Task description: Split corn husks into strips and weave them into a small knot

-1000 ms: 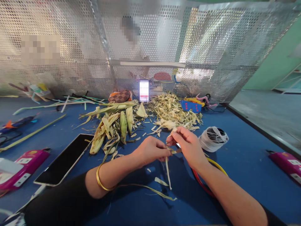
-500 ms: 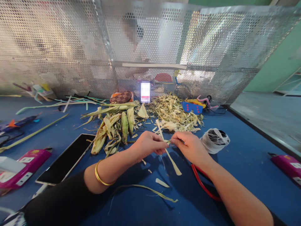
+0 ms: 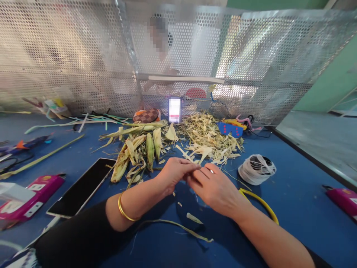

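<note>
My left hand [image 3: 174, 174] and my right hand [image 3: 213, 188] meet over the blue table [image 3: 292, 208], fingertips pinched together on a thin pale strip of corn husk [image 3: 186, 154] that sticks up and away from them. A gold bangle sits on my left wrist. Just beyond the hands lie several husked corn ears [image 3: 139, 152] and a heap of shredded husk [image 3: 208, 139]. Loose husk strips [image 3: 192, 223] lie on the table under my forearms.
A dark tablet [image 3: 83, 186] lies left of my arm, with pink boxes [image 3: 30, 193] at the left and right edges. A spool of white string [image 3: 257, 169] and a yellow-red band [image 3: 260, 203] are right of the hands. A perforated metal screen [image 3: 83, 56] closes the back; a person sits behind it.
The husk strip that hung down between my hands has been turned up and now points away. My right hand has dropped lower and closer to the left one.
</note>
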Action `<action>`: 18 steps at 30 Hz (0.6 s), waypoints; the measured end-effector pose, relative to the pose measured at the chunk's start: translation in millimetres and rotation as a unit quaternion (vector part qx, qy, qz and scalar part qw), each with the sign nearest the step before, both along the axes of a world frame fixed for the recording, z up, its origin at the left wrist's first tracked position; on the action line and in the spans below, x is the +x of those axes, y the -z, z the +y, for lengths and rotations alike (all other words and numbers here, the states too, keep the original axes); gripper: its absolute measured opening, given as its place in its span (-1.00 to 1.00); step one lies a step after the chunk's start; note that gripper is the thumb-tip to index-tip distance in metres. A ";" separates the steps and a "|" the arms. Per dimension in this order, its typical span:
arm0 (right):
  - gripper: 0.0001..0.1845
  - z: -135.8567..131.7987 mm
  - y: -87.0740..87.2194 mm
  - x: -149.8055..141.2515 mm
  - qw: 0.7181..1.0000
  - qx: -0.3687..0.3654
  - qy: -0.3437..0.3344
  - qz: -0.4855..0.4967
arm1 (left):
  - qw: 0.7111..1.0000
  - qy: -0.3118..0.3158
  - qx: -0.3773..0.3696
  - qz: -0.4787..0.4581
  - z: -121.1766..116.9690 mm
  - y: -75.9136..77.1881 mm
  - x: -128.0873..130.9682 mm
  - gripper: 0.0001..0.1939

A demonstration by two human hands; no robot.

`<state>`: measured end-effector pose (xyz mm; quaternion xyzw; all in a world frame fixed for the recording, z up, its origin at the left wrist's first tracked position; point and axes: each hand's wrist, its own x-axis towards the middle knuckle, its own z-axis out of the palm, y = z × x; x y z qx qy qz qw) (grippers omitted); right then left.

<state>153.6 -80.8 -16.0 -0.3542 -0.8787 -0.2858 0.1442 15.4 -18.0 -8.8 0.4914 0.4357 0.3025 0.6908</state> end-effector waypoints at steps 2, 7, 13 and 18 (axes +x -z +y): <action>-0.74 0.2 2.5 -3.2 0.999 0.023 0.024 -0.038 | 1.000 -0.010 -0.011 -0.006 0.0 0.0 0.6 -0.69; -0.74 0.7 3.9 -2.1 0.996 0.060 0.036 -0.060 | 0.999 -0.008 -0.026 -0.022 0.9 -2.3 0.7 -0.73; -0.73 3.9 5.6 -0.9 0.997 0.061 0.025 -0.032 | 0.999 -0.023 -0.004 0.028 2.0 -3.0 -0.5 -0.79; -0.74 -0.3 3.5 0.2 0.991 0.053 -0.002 0.127 | 0.997 -0.057 0.038 0.020 3.4 -4.7 -1.5 -0.81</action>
